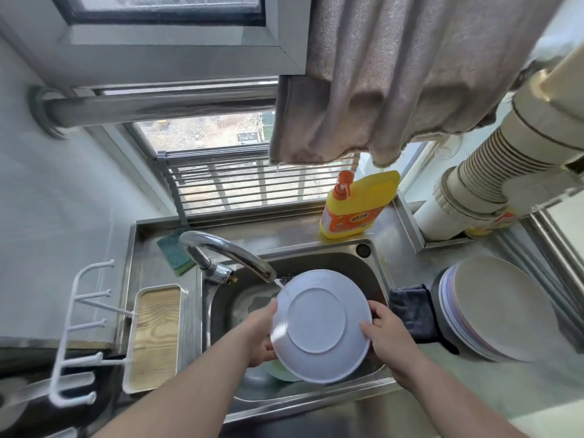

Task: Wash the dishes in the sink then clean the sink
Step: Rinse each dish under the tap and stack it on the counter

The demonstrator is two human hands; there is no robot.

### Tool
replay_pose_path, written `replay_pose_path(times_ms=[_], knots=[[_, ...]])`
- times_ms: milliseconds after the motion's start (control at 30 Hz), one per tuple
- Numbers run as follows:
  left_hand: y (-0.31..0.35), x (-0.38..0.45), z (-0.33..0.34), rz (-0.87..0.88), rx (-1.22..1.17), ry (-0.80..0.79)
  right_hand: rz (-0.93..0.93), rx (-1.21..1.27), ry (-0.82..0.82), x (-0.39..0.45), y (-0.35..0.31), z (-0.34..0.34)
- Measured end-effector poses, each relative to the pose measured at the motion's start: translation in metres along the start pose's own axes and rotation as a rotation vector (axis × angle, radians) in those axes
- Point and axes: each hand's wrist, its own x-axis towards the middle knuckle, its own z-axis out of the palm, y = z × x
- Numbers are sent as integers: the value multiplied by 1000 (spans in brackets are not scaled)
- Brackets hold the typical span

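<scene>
Rinsing step — pale plate (320, 325) held underside-up over the sink (376, 263).
Left hand (260, 338) and right hand (387, 336) grip opposite rims; faucet (227, 251) stream hits the upper-left edge — next, likely turn it, then stack.

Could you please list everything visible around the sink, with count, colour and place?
plate: one, white, held over the sink under the tap's stream
sink: one, steel, centre
tap: one, chrome, back left, running
green dish: one, in the sink under the plate
sponge: one, green, behind the tap
soap bottle: one, yellow and orange, back ledge
plate stack: one, beige top, right counter
dark cloth: one, grey, right sink edge
tray: one, white with wood base, left
towel: one, beige, hanging above
left hand: holds plate's left rim
right hand: holds plate's right rim
</scene>
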Motion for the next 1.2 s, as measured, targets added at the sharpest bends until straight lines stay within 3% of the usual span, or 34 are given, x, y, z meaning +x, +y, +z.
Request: replay_pose_path(times_ms=[267,500,600,700,767,867,1100,1200], knots=[[14,7,0,-60,-352,-153,-192,-213,57,-4,13,-10],[2,9,-28,76,-242,-73,-164,-280,53,5,22,-2],[2,5,-40,148,-220,-71,-69,-156,65,9,27,13],[3,-6,-50,240,-261,-103,95,191,131,10,24,38],[2,-9,-58,288,-320,-112,210,377,85,7,15,59],[-3,-13,-65,334,-417,-81,283,425,-23,8,4,87],[-19,-7,-70,262,-449,66,44,266,50,21,-17,97],[-21,-6,-54,159,-434,51,-35,156,76,20,-26,79]])
